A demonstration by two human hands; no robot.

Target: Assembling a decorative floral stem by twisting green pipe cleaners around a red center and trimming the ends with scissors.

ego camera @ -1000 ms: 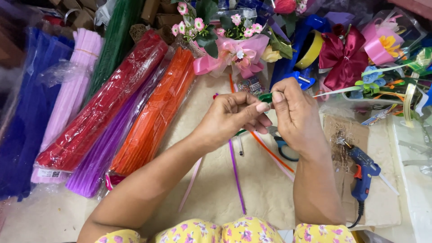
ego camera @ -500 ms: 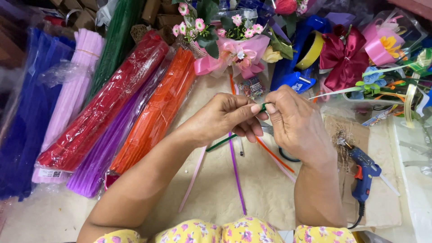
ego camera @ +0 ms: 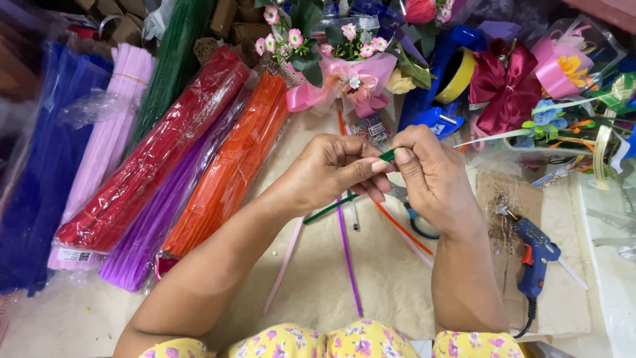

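Green pipe cleaner (ego camera: 344, 202) pinched between both hands over the middle of the tabletop (ego camera: 318, 292). Left hand (ego camera: 334, 172) coming in from the near left, forearm angled up and to the right, knuckles up, thumb and fingers (ego camera: 379, 167) closed tight around the stem. Right hand (ego camera: 434, 179) straight up from the near edge, wrist bent a bit left, thumb and forefinger clamped on the far-right tip of the same stem. Fingertips of the two hands practically touching, so only a tiny bit of green showing between them.

Long axis of the stem on a diagonal: upper end pointing far-right at the pinch, lower end trailing near-left out from under the left palm, hanging free just above the surface. Can't tell if the tip is already bent or twisted, too hidden by the thumbs.

Around it, lying flat: purple stem (ego camera: 349, 255) running near to far right under the hands, pale pink stem (ego camera: 285, 265) slanted to its left, orange stem (ego camera: 401, 229) slanting off toward the right. Blue glue gun (ego camera: 535, 255) on a scrap of cardboard (ego camera: 517, 199) at right, well apart from the hands. Big bagged bundles fanned out on the left: orange bundle (ego camera: 228, 166), red bundle (ego camera: 156, 152), purple bundle (ego camera: 142, 242). Pink bow bouquet (ego camera: 344, 79) at the far side, dark red bow (ego camera: 503, 86) further right.
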